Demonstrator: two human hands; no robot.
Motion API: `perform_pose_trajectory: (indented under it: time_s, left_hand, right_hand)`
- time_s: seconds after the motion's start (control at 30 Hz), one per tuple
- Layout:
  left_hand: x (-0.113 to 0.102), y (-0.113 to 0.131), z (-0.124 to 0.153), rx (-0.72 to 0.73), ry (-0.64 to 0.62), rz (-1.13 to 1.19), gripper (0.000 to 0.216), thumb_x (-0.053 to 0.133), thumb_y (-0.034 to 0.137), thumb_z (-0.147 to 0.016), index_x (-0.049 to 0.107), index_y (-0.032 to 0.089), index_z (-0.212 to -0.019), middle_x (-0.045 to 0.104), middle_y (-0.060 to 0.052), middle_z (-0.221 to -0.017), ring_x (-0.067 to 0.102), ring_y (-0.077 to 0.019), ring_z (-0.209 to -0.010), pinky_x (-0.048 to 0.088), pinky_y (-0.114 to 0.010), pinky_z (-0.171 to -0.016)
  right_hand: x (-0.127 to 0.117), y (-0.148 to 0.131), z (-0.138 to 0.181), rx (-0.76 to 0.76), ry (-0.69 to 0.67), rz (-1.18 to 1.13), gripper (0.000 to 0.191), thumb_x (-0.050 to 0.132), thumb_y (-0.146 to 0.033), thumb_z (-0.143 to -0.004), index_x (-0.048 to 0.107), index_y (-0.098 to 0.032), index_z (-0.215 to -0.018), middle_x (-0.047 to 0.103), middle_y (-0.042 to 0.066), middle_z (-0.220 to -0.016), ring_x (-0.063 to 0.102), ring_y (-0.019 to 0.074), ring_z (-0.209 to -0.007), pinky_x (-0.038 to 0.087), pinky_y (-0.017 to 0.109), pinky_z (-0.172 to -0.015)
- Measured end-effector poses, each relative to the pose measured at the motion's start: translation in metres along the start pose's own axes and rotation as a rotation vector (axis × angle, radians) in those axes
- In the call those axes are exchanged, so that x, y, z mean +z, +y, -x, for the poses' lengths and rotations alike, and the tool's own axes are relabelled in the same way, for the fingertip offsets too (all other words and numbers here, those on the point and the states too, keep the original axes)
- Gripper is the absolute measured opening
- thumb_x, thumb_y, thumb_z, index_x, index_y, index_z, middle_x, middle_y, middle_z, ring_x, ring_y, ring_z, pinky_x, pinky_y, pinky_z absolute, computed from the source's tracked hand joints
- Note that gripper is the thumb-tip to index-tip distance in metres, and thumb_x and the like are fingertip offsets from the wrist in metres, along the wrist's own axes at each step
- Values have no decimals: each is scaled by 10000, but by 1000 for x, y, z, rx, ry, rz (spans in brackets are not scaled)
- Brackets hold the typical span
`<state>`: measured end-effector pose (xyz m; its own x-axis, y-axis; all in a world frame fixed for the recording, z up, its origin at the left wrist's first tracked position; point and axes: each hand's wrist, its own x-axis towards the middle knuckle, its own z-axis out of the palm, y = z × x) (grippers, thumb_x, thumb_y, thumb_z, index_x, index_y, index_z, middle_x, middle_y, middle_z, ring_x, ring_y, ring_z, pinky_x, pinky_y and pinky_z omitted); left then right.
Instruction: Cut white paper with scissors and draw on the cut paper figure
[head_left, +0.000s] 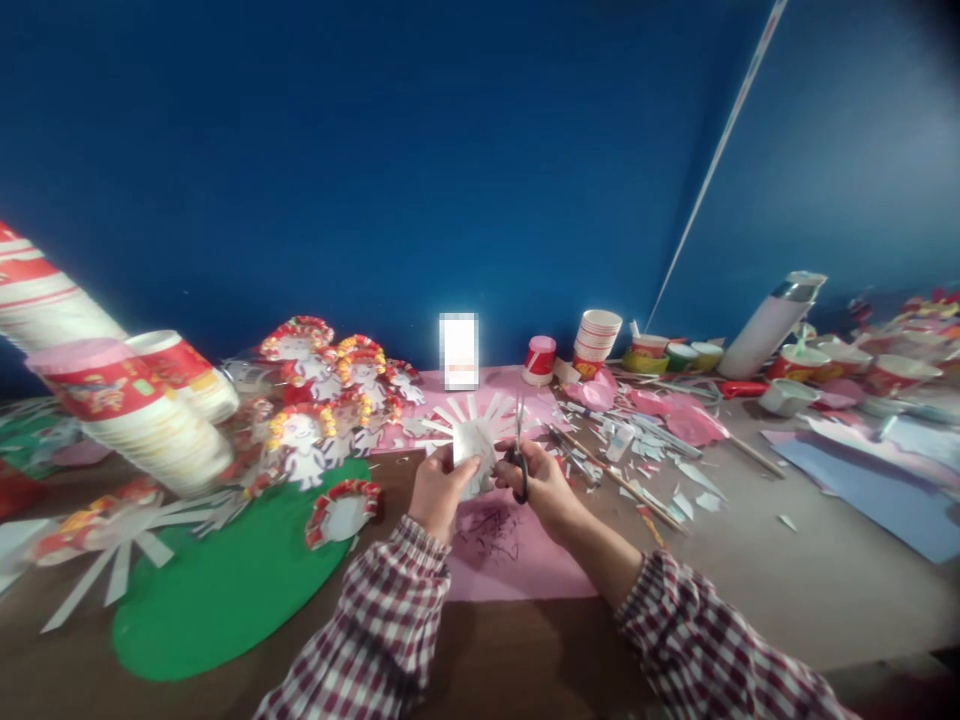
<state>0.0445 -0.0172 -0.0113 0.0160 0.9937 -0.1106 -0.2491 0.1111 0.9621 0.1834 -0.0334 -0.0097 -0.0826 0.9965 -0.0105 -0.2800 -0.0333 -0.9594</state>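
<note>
My left hand is closed on a white paper cup whose wall is cut into strips that fan outward. My right hand grips a pair of black-handled scissors, blades pointing up beside the cup's strips. Both hands hover above a pink paper sheet on the brown table. Both sleeves are red and white plaid.
A green paper oval lies at the left with cut cup figures behind it. Stacks of paper cups lean at the far left. More cups, bowls, sticks, paper scraps and blue paper cover the right.
</note>
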Motion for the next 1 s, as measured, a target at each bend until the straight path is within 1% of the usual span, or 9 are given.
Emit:
perform_pose_trajectory:
  time_s: [0.13, 0.27, 0.4, 0.5, 0.6, 0.7, 0.77, 0.9, 1.0]
  left_hand:
    - [1, -2, 0, -7, -33, 4, 290, 691, 271, -626, 650, 126, -873, 689, -69, -721, 616, -174, -558, 501, -284, -538]
    - [0, 0, 0, -3, -75, -35, 278, 673, 267, -647, 649, 129, -886, 679, -65, -695, 619, -184, -579, 489, -269, -521]
    - [0, 3, 1, 12, -145, -25, 302, 662, 252, -662, 647, 144, -944, 683, -58, -758, 615, -167, -603, 494, -257, -542]
    - [0, 5, 2, -26, -153, 12, 295, 683, 239, -643, 648, 146, -921, 678, -41, -710, 602, -153, -563, 487, -250, -527]
    - [-3, 5, -1, -35, -105, 17, 279, 703, 249, -619, 649, 139, -869, 676, -37, -672, 602, -159, -547, 482, -255, -526]
    - [-11, 7, -6, -11, -27, 2, 316, 709, 269, -606, 648, 132, -884, 692, -62, -728, 631, -191, -624, 489, -274, -572]
    - [-16, 9, -9, 3, 21, 5, 342, 709, 282, -604, 646, 132, -906, 696, -73, -766, 639, -201, -669, 488, -277, -597]
    - [-18, 14, -10, 18, 109, 88, 339, 712, 278, -594, 640, 120, -885, 686, -66, -731, 627, -179, -642, 475, -268, -591]
    - [-16, 14, -9, 31, 121, 120, 312, 718, 267, -581, 634, 113, -839, 672, -52, -689, 611, -161, -606, 464, -261, -578]
  right_hand:
    - [-1, -3, 0, 4, 18, 2, 339, 674, -247, -639, 547, -154, -939, 566, -31, -610, 543, 97, -556, 334, 177, -466]
    - [-1, -2, 0, 13, 6, -16, 331, 666, -229, -638, 544, -157, -937, 554, -38, -604, 528, 87, -542, 318, 171, -452]
    - [-3, 0, -1, 12, -11, -21, 331, 660, -232, -658, 540, -164, -959, 561, -31, -612, 521, 88, -542, 311, 171, -449]
    - [-4, 0, 0, 3, -37, -22, 322, 659, -251, -680, 537, -168, -966, 551, -31, -618, 520, 89, -546, 316, 174, -456]
    - [-2, -3, 2, -7, -61, 30, 298, 649, -289, -713, 534, -169, -961, 560, -17, -652, 527, 97, -577, 337, 182, -476]
    - [-1, -4, 5, -3, -116, 134, 326, 617, -368, -753, 526, -160, -987, 560, -1, -668, 514, 109, -582, 349, 197, -478]
    - [-1, -2, 6, -13, -175, 231, 358, 605, -404, -762, 529, -153, -1006, 526, -14, -635, 479, 102, -550, 343, 202, -472]
    - [-1, 4, 8, -60, -261, 439, 349, 614, -398, -762, 564, -151, -1004, 447, -44, -579, 395, 80, -509, 299, 198, -465]
    - [-1, 5, 10, -99, -304, 513, 334, 616, -387, -765, 584, -143, -991, 431, -46, -571, 372, 79, -516, 278, 198, -470]
